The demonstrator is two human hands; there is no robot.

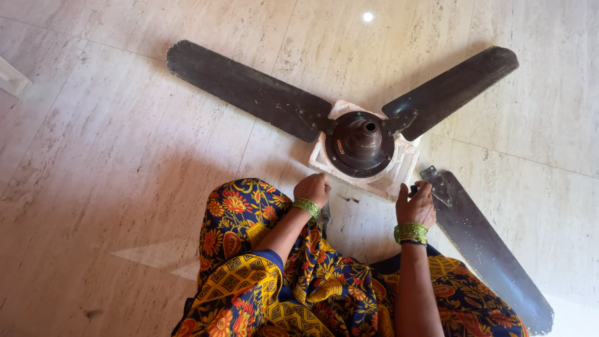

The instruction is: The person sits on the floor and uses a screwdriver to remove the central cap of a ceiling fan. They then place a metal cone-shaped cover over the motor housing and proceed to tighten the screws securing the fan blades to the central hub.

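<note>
The left hand (313, 188) is curled into a loose fist with its knuckles against the floor (112, 156), just beside the near left corner of the white foam block (404, 163). What, if anything, is inside it cannot be told. The right hand (417, 203) is closed around a small dark tool (413, 188), held at the near right corner of that block and just beside the metal bracket (438, 184) of a loose fan blade (483, 246). This blade lies flat on the floor, running toward the lower right. Both wrists carry green bangles (410, 232).

On the foam block sits the dark fan motor (362, 143), its short shaft pointing up. Two more dark blades are fixed to it: one (246, 88) reaching to the upper left, the other (452, 87) to the upper right. The person's patterned blue, yellow and orange garment (299, 281) covers the knees below the hands.
</note>
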